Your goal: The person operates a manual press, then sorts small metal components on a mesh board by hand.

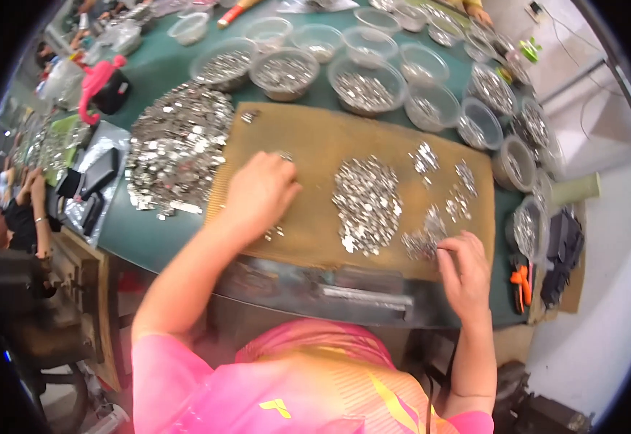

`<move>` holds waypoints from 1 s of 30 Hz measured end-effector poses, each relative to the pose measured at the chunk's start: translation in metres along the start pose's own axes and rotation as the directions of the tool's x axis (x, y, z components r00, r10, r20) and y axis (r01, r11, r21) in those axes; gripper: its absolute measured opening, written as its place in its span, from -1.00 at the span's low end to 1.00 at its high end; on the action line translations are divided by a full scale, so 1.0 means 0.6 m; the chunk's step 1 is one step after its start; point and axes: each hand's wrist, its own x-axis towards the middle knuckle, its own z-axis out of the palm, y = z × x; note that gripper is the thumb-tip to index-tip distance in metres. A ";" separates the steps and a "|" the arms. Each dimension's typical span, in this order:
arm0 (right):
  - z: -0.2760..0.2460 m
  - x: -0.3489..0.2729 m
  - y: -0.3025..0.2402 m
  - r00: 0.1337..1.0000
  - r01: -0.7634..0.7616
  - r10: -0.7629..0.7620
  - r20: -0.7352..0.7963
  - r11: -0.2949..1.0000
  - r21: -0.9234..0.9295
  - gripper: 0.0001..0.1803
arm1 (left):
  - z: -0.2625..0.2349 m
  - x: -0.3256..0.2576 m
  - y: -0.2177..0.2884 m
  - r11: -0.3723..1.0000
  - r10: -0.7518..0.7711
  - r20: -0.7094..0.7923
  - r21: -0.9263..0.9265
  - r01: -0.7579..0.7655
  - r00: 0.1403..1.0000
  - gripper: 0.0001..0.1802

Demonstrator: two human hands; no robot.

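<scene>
My left hand (261,189) rests over the left part of a brown board (308,134), its fingers curled together; whatever they hold is hidden. A few small shiny metal pieces (284,155) show by its knuckles, and more lie below the wrist. At the board's lower right, my right hand (467,273) has its fingers bent in a pinch beside a small heap of metal pieces (425,237); anything between the fingertips is too small to name. Between the hands lies a larger pile of silvery metal pieces (366,202). Smaller clusters (424,159) are spread toward the board's right side.
A big mound of metal pieces (178,148) stands left of the board. Clear plastic tubs (366,85) of metal parts line the far and right sides. A pink-and-black container (106,87) and a plastic bag (106,173) are at left, orange-handled pliers (521,282) at right. Other people sit far left.
</scene>
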 end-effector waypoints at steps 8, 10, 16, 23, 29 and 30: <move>-0.006 -0.074 -0.041 0.973 -0.014 -0.047 0.226 0.964 0.264 -0.87 | 0.019 0.017 -0.004 0.994 0.067 -0.072 0.088 -0.060 0.995 -0.86; 0.002 -0.088 -0.044 0.974 -0.020 -0.037 0.225 0.969 0.247 -0.87 | 0.026 0.016 0.000 0.987 0.106 -0.091 0.131 -0.094 0.990 -0.85; 0.014 -0.103 -0.051 0.978 -0.010 -0.034 0.207 0.978 0.208 -0.83 | 0.024 0.010 0.003 0.982 0.077 -0.024 0.174 -0.072 0.997 -0.85; 0.007 -0.096 -0.061 0.980 0.082 -0.098 0.174 0.992 0.095 -0.80 | 0.000 0.003 0.024 0.997 0.062 -0.104 -0.043 -0.067 0.993 -0.86; 0.000 -0.098 -0.073 0.982 0.139 -0.139 0.131 0.990 0.006 -0.81 | -0.022 -0.025 0.053 0.961 -0.039 -0.128 -0.278 0.002 0.991 -0.85; -0.003 -0.099 -0.069 0.983 0.121 -0.126 0.133 0.992 0.042 -0.80 | -0.023 -0.028 0.059 0.957 -0.049 -0.110 -0.289 0.015 0.993 -0.85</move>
